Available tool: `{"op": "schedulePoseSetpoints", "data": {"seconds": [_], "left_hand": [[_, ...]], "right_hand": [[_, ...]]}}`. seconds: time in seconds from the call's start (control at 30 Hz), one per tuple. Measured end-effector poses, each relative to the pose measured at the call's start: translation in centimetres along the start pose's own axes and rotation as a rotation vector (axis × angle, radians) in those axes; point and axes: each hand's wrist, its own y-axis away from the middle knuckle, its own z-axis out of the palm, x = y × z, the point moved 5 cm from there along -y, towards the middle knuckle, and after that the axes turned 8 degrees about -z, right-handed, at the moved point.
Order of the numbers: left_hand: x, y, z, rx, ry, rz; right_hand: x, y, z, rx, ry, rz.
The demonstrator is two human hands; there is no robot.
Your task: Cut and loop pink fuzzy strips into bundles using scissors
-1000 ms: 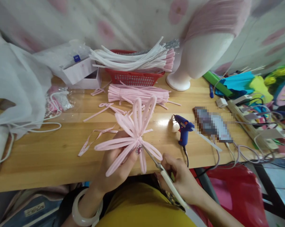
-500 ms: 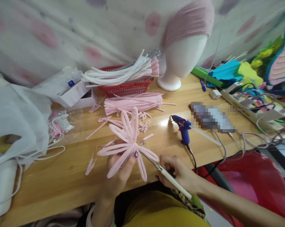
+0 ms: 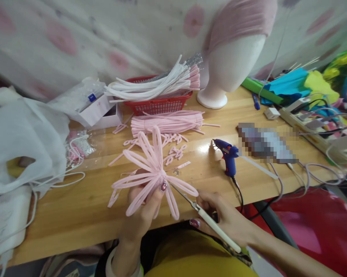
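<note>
A pink flower of looped fuzzy stems (image 3: 144,175) is pinched at its centre by my left hand (image 3: 147,202), the thumb in front. My right hand (image 3: 219,211) is closed around white-handled pliers or scissors (image 3: 213,225); the exact kind is hard to tell. The thin metal tip points up and left and meets the flower close to its centre. On the table behind lie small twisted pink pieces (image 3: 176,152) and a bundle of pink stems (image 3: 167,123).
A blue glue gun (image 3: 227,154) stands right of the flower. Behind are a red basket (image 3: 161,105) of white stems, a white mannequin head (image 3: 232,61) and white boxes (image 3: 95,111). Cables and a power strip (image 3: 314,132) lie right, a white bag (image 3: 20,142) left.
The camera view has shifted, so the table's contents appear farther right. The flower is still in my left hand and the tool in my right, with its handle slightly lower in view.
</note>
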Motion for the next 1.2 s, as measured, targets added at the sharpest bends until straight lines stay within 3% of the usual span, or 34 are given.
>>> {"op": "schedulePoseSetpoints", "data": {"seconds": [0.17,0.5,0.9,1.2], "left_hand": [[1.4,0.8,0.5,-0.043,-0.116,0.145],[1.1,1.5,0.5,-0.061,-0.247,0.296],[2.7,1.6,1.3,-0.058,-0.485,0.583],[2.4,1.2,1.6,-0.11,-0.459,0.561]], "right_hand": [[0.1,0.0,0.0,0.034,-0.018,-0.024],[0.2,0.4,-0.5,0.015,0.015,0.022],[0.2,0.3,-0.5,-0.044,0.028,0.054],[0.3,0.6,-0.2,-0.063,-0.164,0.083]]}}
